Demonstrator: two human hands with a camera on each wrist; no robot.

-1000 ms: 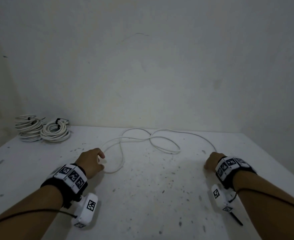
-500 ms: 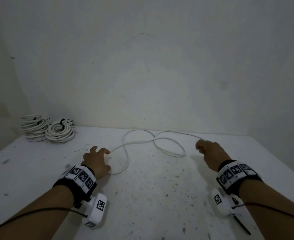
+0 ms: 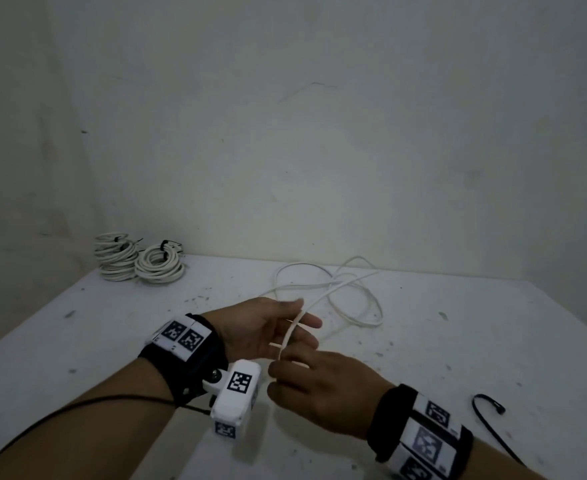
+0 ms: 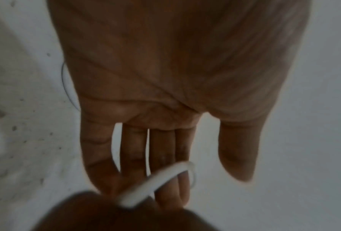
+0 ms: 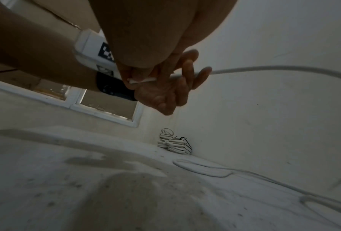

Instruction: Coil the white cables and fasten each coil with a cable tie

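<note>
A loose white cable [image 3: 354, 299] lies in loops on the white table [image 3: 458, 341], and one end rises toward me. My left hand [image 3: 302, 318] is held above the table, palm sideways and fingers straight, with the cable draped across its fingertips [image 4: 183, 187]. Just below it, my right hand [image 3: 280, 367] pinches the cable's end [image 5: 141, 80] between thumb and fingers. From there the cable [image 5: 284, 68] runs off over the left fingers and down to the table. A black cable tie [image 3: 486, 407] lies on the table to the right of my right wrist.
Two tied white coils [image 3: 139, 261] sit at the table's back left corner against the wall, and they also show in the right wrist view as coils [image 5: 175, 143]. The wall runs along the table's far edge. The tabletop is speckled with dark marks.
Both hands have lifted off the table and come together in front of me. The right hand carried the cable end leftward to the left hand, which opened and now has the cable across its fingers.
</note>
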